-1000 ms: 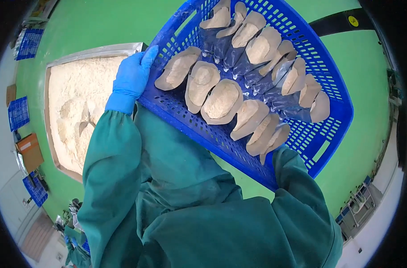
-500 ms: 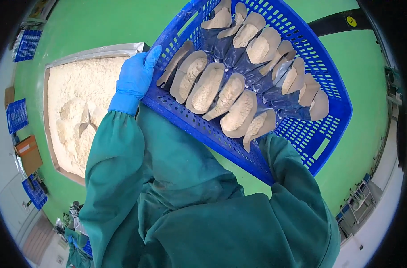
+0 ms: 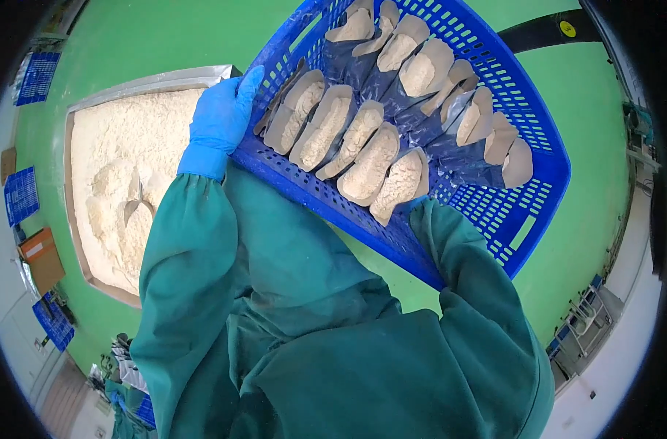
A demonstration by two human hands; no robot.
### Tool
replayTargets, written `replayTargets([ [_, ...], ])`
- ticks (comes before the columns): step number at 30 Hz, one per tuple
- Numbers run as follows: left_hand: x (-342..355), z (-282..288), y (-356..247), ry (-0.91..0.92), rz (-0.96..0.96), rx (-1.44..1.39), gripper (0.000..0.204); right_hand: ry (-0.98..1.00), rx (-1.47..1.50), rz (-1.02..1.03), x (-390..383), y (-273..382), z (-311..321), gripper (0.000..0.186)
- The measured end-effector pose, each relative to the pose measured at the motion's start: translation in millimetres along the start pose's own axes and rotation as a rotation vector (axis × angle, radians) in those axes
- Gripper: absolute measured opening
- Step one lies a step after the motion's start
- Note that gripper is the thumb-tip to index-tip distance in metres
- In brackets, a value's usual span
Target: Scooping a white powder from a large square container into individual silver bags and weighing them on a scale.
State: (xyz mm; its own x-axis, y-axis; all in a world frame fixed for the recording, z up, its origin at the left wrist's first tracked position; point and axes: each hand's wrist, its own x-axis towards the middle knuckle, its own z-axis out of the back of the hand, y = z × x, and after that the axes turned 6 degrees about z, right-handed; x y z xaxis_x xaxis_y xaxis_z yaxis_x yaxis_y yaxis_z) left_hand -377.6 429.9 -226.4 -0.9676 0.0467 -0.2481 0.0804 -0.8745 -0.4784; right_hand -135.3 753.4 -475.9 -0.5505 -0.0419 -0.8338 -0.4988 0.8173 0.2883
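A blue perforated plastic basket (image 3: pixel 545 172) is held tilted in front of me. My left hand (image 3: pixel 223 113), in a blue glove, is closed on its left rim, thumb up along the edge. Inside stand two rows of open bags with pale tops and dark blue lower parts, filled with off-white powder. My right hand (image 3: pixel 415 203) reaches over the near side into the basket. It is against the last bag (image 3: pixel 401 183) of the near row; only a sliver of blue glove shows, and the fingers are hidden behind that bag.
To the left is a metal tub (image 3: pixel 76 219) of the same powder, with a scoop (image 3: pixel 137 205) stuck in it. A cardboard box (image 3: pixel 42 262) and blue crates (image 3: pixel 21 196) line the left wall. A co-worker's green sleeve (image 3: pixel 121 410) shows at lower left.
The near row of bags has been pushed up and left, packing closer together, as my right hand moved the same way. The basket has shifted slightly left and up; my left hand keeps its grip.
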Motion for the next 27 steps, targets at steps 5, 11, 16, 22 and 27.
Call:
replayTargets([
  [5, -0.4, -0.2, -0.3, -0.029, -0.008, 0.039, 0.066, 0.041, -0.008, 0.002, 7.8, 8.1, -17.1, 0.077],
  [11, 0.3, 2.4, 1.2, 0.034, -0.018, -0.018, 0.066, 0.101, -0.023, -0.003, 18.8, 7.5, -41.3, 0.077],
  [16, 0.0, 6.5, 5.2, 0.028, -0.021, -0.004, 0.067, 0.102, -0.038, -0.014, -10.9, 11.9, -37.5, 0.077],
  [22, -1.5, 5.2, 4.1, 0.006, -0.005, 0.002, 0.065, 0.181, -0.047, 0.009, -29.5, 33.3, -43.3, 0.077],
  [27, -17.4, 27.1, 6.1, -0.026, -0.059, -0.078, 0.06, 0.262, -0.023, 0.032, -26.0, 33.7, -59.4, 0.076],
])
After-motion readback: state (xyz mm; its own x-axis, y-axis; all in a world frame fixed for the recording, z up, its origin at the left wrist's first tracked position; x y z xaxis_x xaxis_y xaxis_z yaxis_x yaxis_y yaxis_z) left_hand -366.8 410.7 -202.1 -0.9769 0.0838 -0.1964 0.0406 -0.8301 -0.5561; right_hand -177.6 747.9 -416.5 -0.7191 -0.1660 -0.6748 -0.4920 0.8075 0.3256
